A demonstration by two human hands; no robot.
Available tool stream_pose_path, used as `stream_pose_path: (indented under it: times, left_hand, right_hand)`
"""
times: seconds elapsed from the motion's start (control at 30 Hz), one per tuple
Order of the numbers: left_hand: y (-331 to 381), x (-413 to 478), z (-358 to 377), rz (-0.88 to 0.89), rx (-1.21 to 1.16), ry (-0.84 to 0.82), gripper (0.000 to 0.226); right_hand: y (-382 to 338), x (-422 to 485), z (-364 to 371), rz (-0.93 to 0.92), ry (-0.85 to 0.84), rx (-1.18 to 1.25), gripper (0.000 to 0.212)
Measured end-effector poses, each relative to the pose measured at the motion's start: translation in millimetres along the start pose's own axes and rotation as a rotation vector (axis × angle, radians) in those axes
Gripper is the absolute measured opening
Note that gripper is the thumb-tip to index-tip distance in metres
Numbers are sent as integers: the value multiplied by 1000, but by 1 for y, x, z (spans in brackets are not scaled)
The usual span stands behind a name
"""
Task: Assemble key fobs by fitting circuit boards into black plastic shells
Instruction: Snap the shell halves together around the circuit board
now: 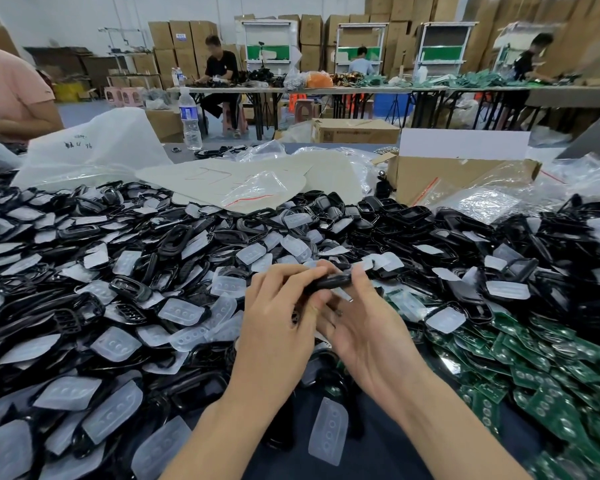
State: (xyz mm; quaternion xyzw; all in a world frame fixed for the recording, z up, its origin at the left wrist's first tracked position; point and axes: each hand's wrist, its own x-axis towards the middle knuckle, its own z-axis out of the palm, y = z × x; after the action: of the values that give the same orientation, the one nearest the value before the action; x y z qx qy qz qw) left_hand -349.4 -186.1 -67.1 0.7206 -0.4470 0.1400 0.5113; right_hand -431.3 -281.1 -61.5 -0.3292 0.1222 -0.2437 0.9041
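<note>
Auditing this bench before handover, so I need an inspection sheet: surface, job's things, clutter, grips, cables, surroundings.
Surface: dark table, mostly buried, bare near the wearer.
Job's things: black shells heaped left and centre; circuit boards piled right; clear pads mixed in.
Clutter: plastic bags, open carton, water bottle at the back.
Grips: left hand and right hand hold the held shell together.
Cables: nothing seen.
Surroundings: seated workers, stacked boxes, shelving.

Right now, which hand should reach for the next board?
Right, probably. The boards lie piled on that side, close beside the right hand. The left hand would have to cross over; its fingers curl round the shell, so it could hold that alone.
</note>
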Motion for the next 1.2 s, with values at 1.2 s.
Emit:
stream_pose_path:
  times: [1.2]
  left_hand:
    - [2,1,7,57,148,92,19]
  right_hand:
    - [12,-3,17,8,189,18,32]
